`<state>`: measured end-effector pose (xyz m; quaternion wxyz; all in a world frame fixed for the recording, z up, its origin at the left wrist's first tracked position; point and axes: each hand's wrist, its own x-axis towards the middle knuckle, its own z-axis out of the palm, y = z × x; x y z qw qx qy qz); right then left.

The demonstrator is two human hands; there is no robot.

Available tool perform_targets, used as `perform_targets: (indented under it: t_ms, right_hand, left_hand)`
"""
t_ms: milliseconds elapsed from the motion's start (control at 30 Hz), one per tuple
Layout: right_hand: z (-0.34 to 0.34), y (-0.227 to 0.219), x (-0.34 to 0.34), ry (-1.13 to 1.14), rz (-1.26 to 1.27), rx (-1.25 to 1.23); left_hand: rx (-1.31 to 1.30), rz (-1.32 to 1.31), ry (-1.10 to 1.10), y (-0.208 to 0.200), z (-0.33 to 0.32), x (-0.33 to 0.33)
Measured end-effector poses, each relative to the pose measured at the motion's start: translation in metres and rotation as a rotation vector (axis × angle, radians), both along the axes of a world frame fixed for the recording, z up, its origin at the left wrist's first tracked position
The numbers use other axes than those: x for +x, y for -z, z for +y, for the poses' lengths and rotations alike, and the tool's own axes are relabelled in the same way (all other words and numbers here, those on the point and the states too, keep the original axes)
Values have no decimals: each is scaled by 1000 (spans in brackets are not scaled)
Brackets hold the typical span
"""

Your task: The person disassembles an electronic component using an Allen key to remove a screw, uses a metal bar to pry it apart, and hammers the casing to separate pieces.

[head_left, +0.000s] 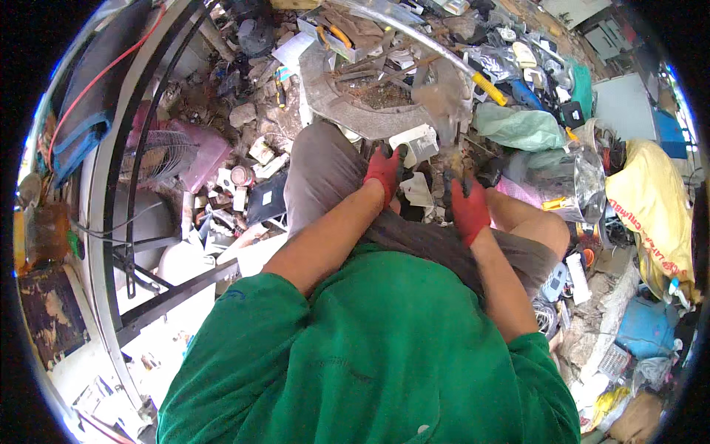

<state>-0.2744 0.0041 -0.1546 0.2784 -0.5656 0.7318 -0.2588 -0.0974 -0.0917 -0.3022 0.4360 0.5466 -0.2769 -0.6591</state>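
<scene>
My left hand (384, 175), in a red glove with black fingertips, is closed at the edge of a flat whitish plastic piece (416, 144), which it seems to grip. My right hand (467, 206), in a matching glove, is closed around the lower end of a hammer-like tool (442, 107). Motion smears that tool, so its exact shape is unclear. Between my knees, below the plastic piece, lies another white plastic part (417, 190). Just beyond my hands stands a grey stone-like ring (333, 103) with rusty scraps and rods inside.
A metal frame (111, 192) rises at my left, near a fan guard (166, 157) and a pile of plastic scraps (240, 185). A yellow-gripped rod (488, 89) reaches over the ring. Plastic bags (518, 126) and a yellow sack (651, 207) lie to the right.
</scene>
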Motion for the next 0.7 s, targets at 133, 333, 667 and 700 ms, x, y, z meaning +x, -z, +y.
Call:
perform_targets:
  t_ms: [133, 333, 667, 700]
  right_hand:
    - [7, -63, 14, 31, -114, -218]
    - [16, 38, -7, 164, 210, 348]
    - [13, -44, 9, 33, -185, -266]
    - [17, -30, 6, 59, -271, -284]
  left_hand:
    - [-104, -7, -65, -8, 5, 6]
    - [-84, -221, -41, -2, 5, -14]
    - [-56, -93, -36, -19, 6, 15]
    - [-35, -52, -57, -26, 6, 12]
